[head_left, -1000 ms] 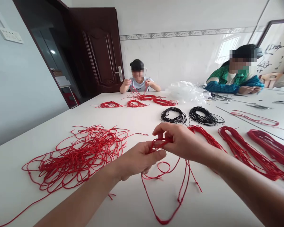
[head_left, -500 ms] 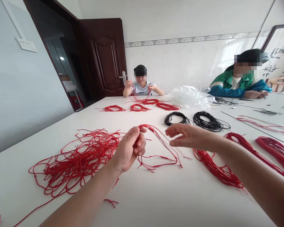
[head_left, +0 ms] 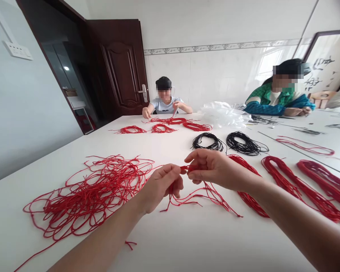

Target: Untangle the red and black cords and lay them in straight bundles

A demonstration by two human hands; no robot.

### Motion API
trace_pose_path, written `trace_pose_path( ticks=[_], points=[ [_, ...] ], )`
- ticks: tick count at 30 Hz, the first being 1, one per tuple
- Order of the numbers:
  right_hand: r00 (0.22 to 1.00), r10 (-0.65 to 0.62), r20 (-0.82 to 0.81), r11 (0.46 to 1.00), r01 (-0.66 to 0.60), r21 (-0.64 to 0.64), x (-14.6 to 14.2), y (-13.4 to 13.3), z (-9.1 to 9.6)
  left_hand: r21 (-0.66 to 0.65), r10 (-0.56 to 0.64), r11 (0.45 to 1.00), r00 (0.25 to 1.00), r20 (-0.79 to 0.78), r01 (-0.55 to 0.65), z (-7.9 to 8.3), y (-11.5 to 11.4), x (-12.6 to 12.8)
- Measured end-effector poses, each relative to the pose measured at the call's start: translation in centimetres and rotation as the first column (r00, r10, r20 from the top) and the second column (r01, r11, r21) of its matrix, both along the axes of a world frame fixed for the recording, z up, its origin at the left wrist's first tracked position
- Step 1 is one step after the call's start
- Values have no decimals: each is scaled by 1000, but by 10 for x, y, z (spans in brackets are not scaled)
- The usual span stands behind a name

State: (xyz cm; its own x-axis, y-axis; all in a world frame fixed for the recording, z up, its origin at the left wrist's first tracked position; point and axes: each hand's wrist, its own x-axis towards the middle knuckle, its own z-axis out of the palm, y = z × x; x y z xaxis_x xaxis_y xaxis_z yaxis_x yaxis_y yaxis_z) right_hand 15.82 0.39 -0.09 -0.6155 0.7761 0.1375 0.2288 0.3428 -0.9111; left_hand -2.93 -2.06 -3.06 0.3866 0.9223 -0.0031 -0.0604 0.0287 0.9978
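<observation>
Red knotted cords (head_left: 208, 189) stretch between my two hands over the white table. My left hand (head_left: 164, 185) is closed on them, thumb and forefinger pinching one end of a short taut stretch. Close by on the right, my right hand (head_left: 208, 166) is closed round the same cords. Loose ends with small knots dangle below both hands. A big tangled pile of red cord (head_left: 87, 196) lies to the left of my left hand. Beneath and beyond my right forearm lies a red cord bundle (head_left: 249, 192).
Two black cord coils (head_left: 208, 141) lie past my hands, with small red coils (head_left: 163, 128) farther off. Clear plastic bags (head_left: 225, 113) are heaped at the back. Looped red bundles (head_left: 323, 173) lie at right. One person (head_left: 166, 102) sits opposite, another (head_left: 280, 94) at right.
My right hand has moved left and closed on the cords beside my left hand. The person opposite has lowered one hand to the table. The view has shifted slightly right.
</observation>
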Motion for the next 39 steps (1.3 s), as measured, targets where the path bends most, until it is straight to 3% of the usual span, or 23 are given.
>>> trace_pose_path(
  ticks=[4,12,19,24,26,29,31,34,37,39],
  points=[
    [1000,-3,-4,998,3,-59,-4,-3,2,16,48,999,998,-47,-48,0,-2,3],
    [986,-165,-15,975,161,-152,-6,-1,-4,-38,131,991,987,96,-128,-6,1,1],
    [978,-98,185,994,104,-18,-8,-7,-3,-154,-88,981,980,178,116,-3,-1,-4],
    [880,-192,433,970,104,219,-11,-14,-9,-178,-246,958,963,-107,225,-5,-4,-6],
    [857,-175,484,974,81,209,-10,-14,-12,-162,-276,954,950,-143,253,-5,-5,-7],
    [891,-25,453,999,1,53,-6,-11,-12,-141,-324,942,934,-151,304,-1,-8,-10],
    [924,94,372,995,-75,-66,-3,-11,-10,-142,-395,912,917,-62,384,4,-11,-11],
    [952,170,253,977,-128,-172,-1,-13,-6,-132,-428,869,857,285,478,13,-15,-15],
    [961,203,190,949,-146,-278,-7,-17,-9,-146,-261,888,740,620,436,21,-17,-20],
    [957,240,164,920,-171,-353,-14,-17,-18,-162,-160,911,686,710,380,24,-15,-23]
  ],
)
